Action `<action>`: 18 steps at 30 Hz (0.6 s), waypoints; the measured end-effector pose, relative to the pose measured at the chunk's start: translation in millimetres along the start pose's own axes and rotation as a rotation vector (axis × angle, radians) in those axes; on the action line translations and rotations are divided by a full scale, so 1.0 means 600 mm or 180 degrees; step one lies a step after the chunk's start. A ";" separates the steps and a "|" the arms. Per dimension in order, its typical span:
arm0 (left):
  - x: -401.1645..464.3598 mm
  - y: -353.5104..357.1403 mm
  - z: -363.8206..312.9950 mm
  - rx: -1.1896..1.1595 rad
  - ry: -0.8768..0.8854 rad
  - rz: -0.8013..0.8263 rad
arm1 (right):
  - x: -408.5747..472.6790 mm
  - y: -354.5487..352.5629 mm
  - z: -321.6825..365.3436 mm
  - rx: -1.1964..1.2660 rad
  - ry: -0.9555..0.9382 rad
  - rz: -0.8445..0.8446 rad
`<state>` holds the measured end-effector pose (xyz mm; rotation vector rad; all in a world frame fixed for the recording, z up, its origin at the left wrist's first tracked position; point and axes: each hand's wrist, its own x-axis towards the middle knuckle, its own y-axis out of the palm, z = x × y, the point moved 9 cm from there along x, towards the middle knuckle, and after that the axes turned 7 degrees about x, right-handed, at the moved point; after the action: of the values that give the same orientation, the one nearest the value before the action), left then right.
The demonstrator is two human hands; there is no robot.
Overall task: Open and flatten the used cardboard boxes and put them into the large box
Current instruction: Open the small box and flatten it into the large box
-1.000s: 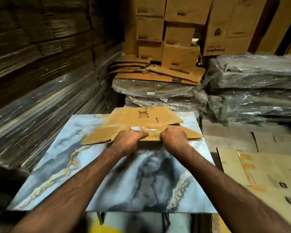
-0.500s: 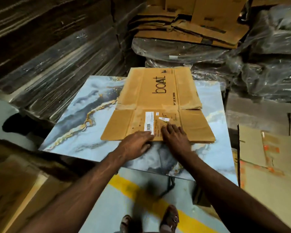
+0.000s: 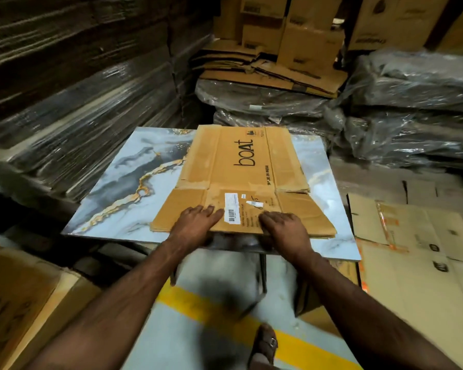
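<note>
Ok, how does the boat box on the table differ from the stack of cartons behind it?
The boat box lies singly on the marble-patterned table, under both hands; the carton stack is several layers on plastic-wrapped bundles, untouched. The boat box shows a white label; the stack shows none. Both are flattened brown cardboard.

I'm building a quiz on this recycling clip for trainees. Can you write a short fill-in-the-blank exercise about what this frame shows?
1. The flattened cardboard box lies on a tabletop patterned like ____.
2. The large word printed on the box reads ____.
3. The left hand and right hand both rest on the box's ____ edge.
4. The stripe painted on the floor is ____.

Missing words: marble; boat; near; yellow
</note>
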<state>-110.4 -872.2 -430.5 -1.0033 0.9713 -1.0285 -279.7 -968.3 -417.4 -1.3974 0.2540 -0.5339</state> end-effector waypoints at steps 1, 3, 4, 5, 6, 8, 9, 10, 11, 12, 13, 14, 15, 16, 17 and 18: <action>-0.016 -0.001 -0.007 -0.0039 0.0126 -0.0052 | -0.015 0.006 -0.009 -0.0196 0.0304 0.0120; -0.051 -0.002 -0.019 -0.0030 0.0330 -0.0200 | -0.047 0.006 -0.015 -0.0474 0.0701 0.0329; -0.066 -0.004 -0.024 0.0003 0.0425 -0.0333 | -0.059 0.007 -0.013 -0.0523 0.0747 0.0420; -0.078 -0.004 -0.026 0.0017 0.0499 -0.0425 | -0.068 0.004 -0.008 -0.0546 0.0740 0.0490; -0.087 0.000 -0.023 0.0012 0.0503 -0.0458 | -0.075 -0.002 -0.004 -0.0514 0.0747 0.0544; -0.103 0.005 -0.009 -0.0060 0.0390 -0.0372 | -0.090 -0.023 0.007 -0.0440 0.0711 0.0423; -0.109 0.003 0.000 -0.0069 0.0326 -0.0302 | -0.098 -0.034 0.011 -0.0414 0.0699 0.0328; -0.113 0.000 0.006 -0.0056 0.0287 -0.0257 | -0.105 -0.041 0.014 -0.0416 0.0691 0.0276; -0.117 -0.007 0.012 -0.0044 0.0260 -0.0240 | -0.112 -0.046 0.017 -0.0432 0.0698 0.0257; -0.121 -0.011 0.018 -0.0041 0.0238 -0.0223 | -0.117 -0.048 0.018 -0.0442 0.0728 0.0242; -0.125 -0.015 0.025 -0.0059 0.0223 -0.0209 | -0.118 -0.052 0.020 -0.0462 0.0737 0.0202; -0.129 -0.015 0.032 -0.0061 0.0208 -0.0199 | -0.118 -0.055 0.022 -0.0477 0.0734 0.0153; -0.132 -0.013 0.041 -0.0027 0.0197 -0.0192 | -0.117 -0.059 0.025 -0.0461 0.0733 0.0093; -0.134 -0.013 0.048 0.0020 0.0192 -0.0185 | -0.116 -0.061 0.027 -0.0414 0.0740 0.0047; -0.137 -0.014 0.053 0.0028 0.0198 -0.0185 | -0.115 -0.065 0.030 -0.0357 0.0743 0.0003; -0.138 -0.019 0.054 -0.0010 0.0210 -0.0220 | -0.116 -0.070 0.033 -0.0298 0.0741 -0.0049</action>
<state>-100.9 -788.9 -398.7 -1.0166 0.9981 -1.1238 -338.6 -920.1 -383.1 -1.4289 0.4610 -0.7062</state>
